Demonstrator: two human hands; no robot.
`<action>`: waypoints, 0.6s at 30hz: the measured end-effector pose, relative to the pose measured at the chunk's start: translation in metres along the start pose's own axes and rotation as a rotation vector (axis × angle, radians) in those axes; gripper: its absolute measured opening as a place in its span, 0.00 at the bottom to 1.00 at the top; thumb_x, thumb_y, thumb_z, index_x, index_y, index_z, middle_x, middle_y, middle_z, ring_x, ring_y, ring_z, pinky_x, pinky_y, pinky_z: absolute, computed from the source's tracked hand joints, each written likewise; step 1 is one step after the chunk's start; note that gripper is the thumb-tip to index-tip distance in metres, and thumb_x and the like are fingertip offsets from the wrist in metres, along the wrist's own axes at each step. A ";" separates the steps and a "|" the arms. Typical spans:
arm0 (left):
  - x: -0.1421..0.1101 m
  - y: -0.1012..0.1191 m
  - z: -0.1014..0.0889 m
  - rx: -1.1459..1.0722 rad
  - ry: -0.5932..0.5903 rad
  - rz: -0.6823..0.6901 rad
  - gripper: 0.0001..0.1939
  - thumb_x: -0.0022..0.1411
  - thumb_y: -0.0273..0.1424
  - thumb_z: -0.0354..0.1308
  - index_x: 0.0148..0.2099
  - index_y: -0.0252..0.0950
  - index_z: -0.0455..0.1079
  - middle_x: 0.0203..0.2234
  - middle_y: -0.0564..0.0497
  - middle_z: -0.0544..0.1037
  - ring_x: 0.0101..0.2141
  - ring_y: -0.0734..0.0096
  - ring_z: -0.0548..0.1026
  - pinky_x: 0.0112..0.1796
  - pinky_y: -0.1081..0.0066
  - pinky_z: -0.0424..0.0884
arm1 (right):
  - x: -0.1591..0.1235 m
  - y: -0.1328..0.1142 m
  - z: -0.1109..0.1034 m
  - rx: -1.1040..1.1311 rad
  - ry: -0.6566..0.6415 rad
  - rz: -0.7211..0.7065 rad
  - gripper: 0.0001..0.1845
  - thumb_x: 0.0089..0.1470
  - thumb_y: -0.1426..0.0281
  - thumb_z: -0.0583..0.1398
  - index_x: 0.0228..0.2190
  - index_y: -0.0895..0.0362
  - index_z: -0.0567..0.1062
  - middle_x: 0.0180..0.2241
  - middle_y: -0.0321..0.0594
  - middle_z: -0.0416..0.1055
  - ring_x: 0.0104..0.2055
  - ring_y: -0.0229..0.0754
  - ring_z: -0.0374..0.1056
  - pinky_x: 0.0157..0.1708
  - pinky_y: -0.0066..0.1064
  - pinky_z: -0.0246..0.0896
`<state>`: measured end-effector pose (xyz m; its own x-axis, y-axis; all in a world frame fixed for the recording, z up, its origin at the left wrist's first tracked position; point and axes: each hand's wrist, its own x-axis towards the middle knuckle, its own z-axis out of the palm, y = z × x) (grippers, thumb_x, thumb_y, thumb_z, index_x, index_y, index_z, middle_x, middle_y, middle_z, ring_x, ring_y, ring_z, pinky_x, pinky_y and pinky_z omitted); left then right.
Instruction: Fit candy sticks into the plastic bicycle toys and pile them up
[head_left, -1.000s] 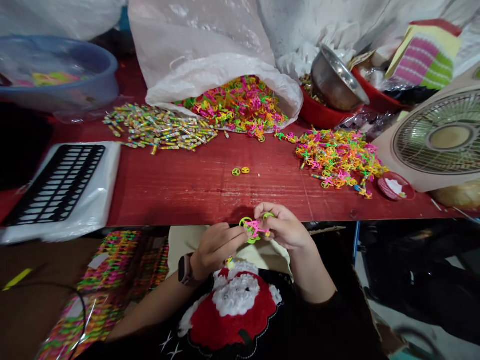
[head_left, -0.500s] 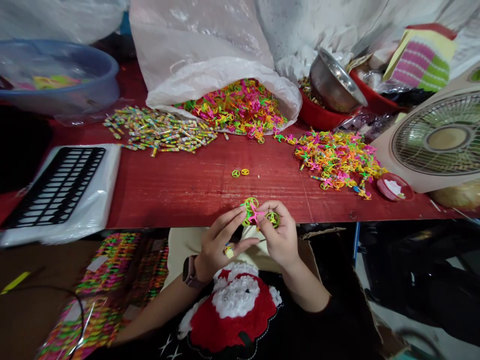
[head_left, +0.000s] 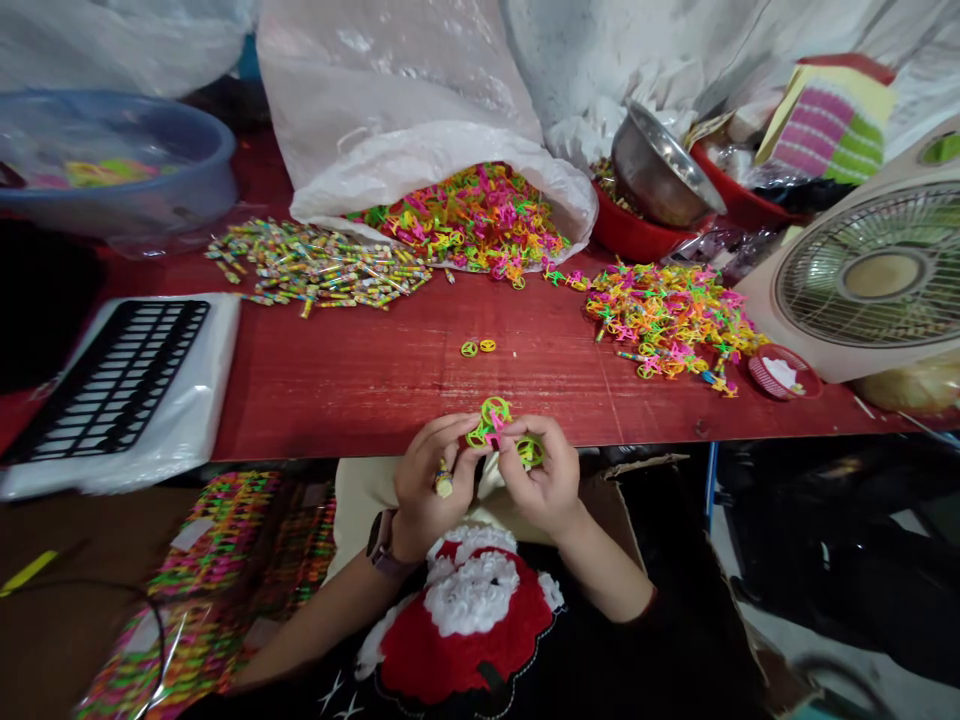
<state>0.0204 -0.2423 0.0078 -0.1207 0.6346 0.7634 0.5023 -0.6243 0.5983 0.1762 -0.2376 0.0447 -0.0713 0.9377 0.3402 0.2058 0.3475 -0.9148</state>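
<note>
A small toy bicycle (head_left: 498, 428), pink frame with green wheels, is pinched between both my hands at the near edge of the red table (head_left: 390, 375). My left hand (head_left: 429, 487) grips its left wheel and also keeps a small wrapped candy stick (head_left: 443, 485) tucked in the fingers. On the other side, my right hand (head_left: 538, 475) is closed around the right wheel. Two loose wheels (head_left: 478, 347), one green and one yellow, lie on the table just beyond the hands.
A white bag (head_left: 420, 160) spills coloured toy bicycles (head_left: 472, 220); another heap (head_left: 664, 315) lies to the right. Wrapped candy sticks (head_left: 319, 265) lie at left, beside a black grid tray (head_left: 112, 375). A fan (head_left: 874, 275), a steel bowl (head_left: 656, 170) and a blue basin (head_left: 112, 165) ring the table.
Both hands lifted the toy bicycle from my lap to the table edge and drew closer together around it. The left hand's fingers, spread half a second ago, have closed on the wheel.
</note>
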 end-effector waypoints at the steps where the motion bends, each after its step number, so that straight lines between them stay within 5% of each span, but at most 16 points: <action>1: 0.000 0.000 0.000 -0.003 -0.001 -0.010 0.16 0.64 0.22 0.64 0.53 0.39 0.73 0.43 0.48 0.83 0.45 0.66 0.82 0.49 0.66 0.79 | 0.002 0.000 0.000 0.049 0.020 0.054 0.05 0.61 0.66 0.62 0.38 0.52 0.72 0.34 0.38 0.72 0.33 0.40 0.68 0.36 0.32 0.65; 8: -0.001 -0.004 0.003 0.056 -0.027 0.060 0.16 0.65 0.20 0.62 0.54 0.38 0.73 0.42 0.48 0.83 0.45 0.65 0.83 0.48 0.65 0.80 | 0.014 -0.005 -0.001 0.166 -0.076 0.224 0.04 0.61 0.67 0.61 0.34 0.54 0.71 0.34 0.37 0.70 0.34 0.38 0.66 0.34 0.29 0.64; 13: 0.004 -0.012 0.002 0.061 0.001 -0.102 0.09 0.66 0.28 0.65 0.49 0.38 0.74 0.39 0.49 0.83 0.42 0.66 0.83 0.46 0.64 0.81 | -0.003 -0.002 0.013 0.165 -0.028 0.236 0.11 0.64 0.59 0.61 0.41 0.51 0.69 0.37 0.39 0.71 0.28 0.37 0.66 0.25 0.29 0.64; 18: 0.007 -0.022 -0.001 -0.015 -0.044 -0.116 0.10 0.66 0.30 0.65 0.49 0.39 0.75 0.40 0.49 0.83 0.44 0.65 0.82 0.47 0.63 0.79 | 0.009 0.001 0.009 0.296 -0.041 0.294 0.16 0.62 0.57 0.64 0.44 0.50 0.65 0.33 0.34 0.70 0.23 0.35 0.65 0.24 0.29 0.65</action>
<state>0.0077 -0.2240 0.0001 -0.1398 0.7223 0.6773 0.4745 -0.5515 0.6861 0.1671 -0.2284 0.0450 -0.0915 0.9945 0.0512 -0.0660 0.0453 -0.9968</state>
